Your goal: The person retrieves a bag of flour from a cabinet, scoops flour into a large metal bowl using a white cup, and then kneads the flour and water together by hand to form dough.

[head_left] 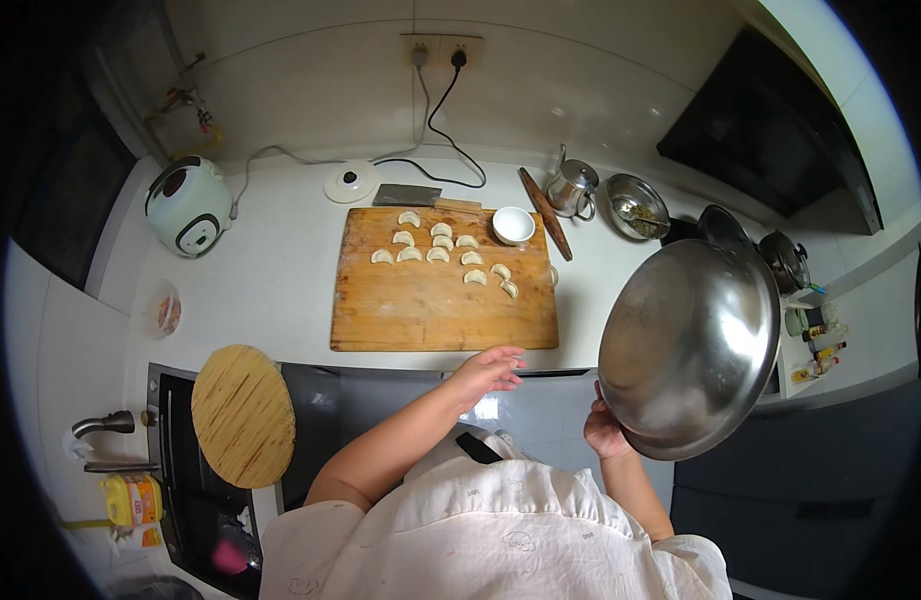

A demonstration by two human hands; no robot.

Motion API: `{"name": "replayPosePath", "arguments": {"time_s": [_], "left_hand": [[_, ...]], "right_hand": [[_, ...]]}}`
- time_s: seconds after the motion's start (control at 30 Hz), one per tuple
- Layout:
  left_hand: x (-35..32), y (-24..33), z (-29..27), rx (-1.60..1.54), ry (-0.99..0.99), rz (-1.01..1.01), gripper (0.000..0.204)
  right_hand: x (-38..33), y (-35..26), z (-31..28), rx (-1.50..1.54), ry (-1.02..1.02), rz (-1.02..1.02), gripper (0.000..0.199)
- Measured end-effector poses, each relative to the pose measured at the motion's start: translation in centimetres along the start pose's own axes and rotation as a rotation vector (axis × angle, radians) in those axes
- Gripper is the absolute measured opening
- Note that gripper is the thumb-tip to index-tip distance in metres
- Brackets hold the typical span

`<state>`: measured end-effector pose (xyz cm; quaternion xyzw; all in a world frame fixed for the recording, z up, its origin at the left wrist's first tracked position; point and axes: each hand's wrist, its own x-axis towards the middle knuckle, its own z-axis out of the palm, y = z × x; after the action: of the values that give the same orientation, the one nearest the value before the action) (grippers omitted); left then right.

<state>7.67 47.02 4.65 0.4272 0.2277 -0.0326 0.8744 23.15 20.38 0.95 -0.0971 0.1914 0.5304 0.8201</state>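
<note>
My right hand (606,432) grips the rim of a large, shiny metal basin (691,345), tilted up on edge at the right, in front of the counter. Nothing is in my left hand (489,372); its fingers are apart, just off the near edge of a wooden cutting board (441,325). Several crescent-shaped dumplings (438,255) lie in loose rows on the board. A small white bowl (514,226) stands at its far right. Behind the dumplings rests a cleaver (408,195) with a wooden handle, and a tapered rolling pin (547,214) lies beside the board.
A metal kettle (573,186) and a steel bowl with chopped filling (636,208) stand at the back right. Pots (784,262) are partly behind the basin. At left are a pale green rice cooker (189,208), a round wooden board (243,415) over the sink edge, and a faucet (106,423).
</note>
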Motion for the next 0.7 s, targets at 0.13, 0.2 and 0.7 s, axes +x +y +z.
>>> {"name": "replayPosePath", "arguments": {"time_s": [0.13, 0.2, 0.7], "left_hand": [[0.0, -1.3, -1.4, -0.031, 0.034, -0.003, 0.036], [-0.3, -1.7, -2.3, -0.039, 0.072, -0.001, 0.036], [-4.8, -1.4, -4.9, -0.142, 0.332, 0.101, 0.033]], "right_hand": [[-1.0, -2.2, 1.4, -0.081, -0.031, -0.191, 0.033], [-0.4, -7.1, -0.7, -0.323, 0.130, -0.297, 0.024], [7.2, -13.0, -6.3, -0.817, 0.808, -0.370, 0.020]]}}
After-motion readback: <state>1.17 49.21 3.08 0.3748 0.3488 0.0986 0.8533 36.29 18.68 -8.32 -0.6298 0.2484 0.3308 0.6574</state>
